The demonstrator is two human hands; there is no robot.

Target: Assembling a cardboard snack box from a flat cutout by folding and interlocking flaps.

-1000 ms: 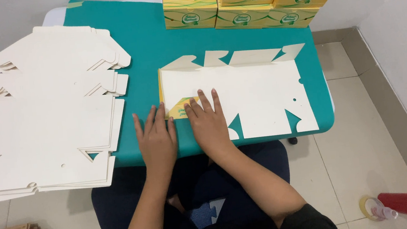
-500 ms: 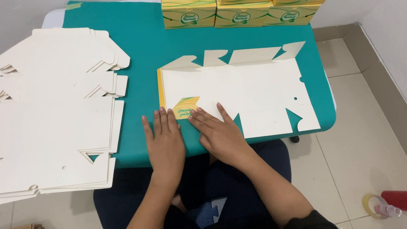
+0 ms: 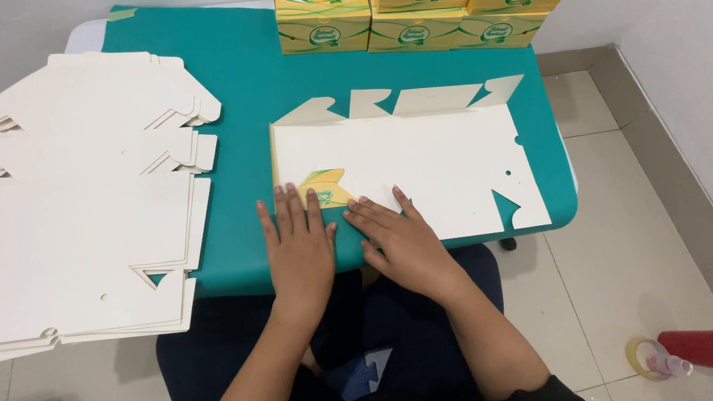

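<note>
Both the left hand (image 3: pixel 296 248) and right hand (image 3: pixel 404 241) lie flat, fingers spread, gripping nothing. They press the near edge of the white box blank (image 3: pixel 406 169), likely creasing its folded yellow flap (image 3: pixel 326 186).

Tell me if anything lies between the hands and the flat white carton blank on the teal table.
Nothing visible does. The left hand and right hand both lie flat on the near edge of the carton blank, fingertips by its folded yellow flap.
</note>
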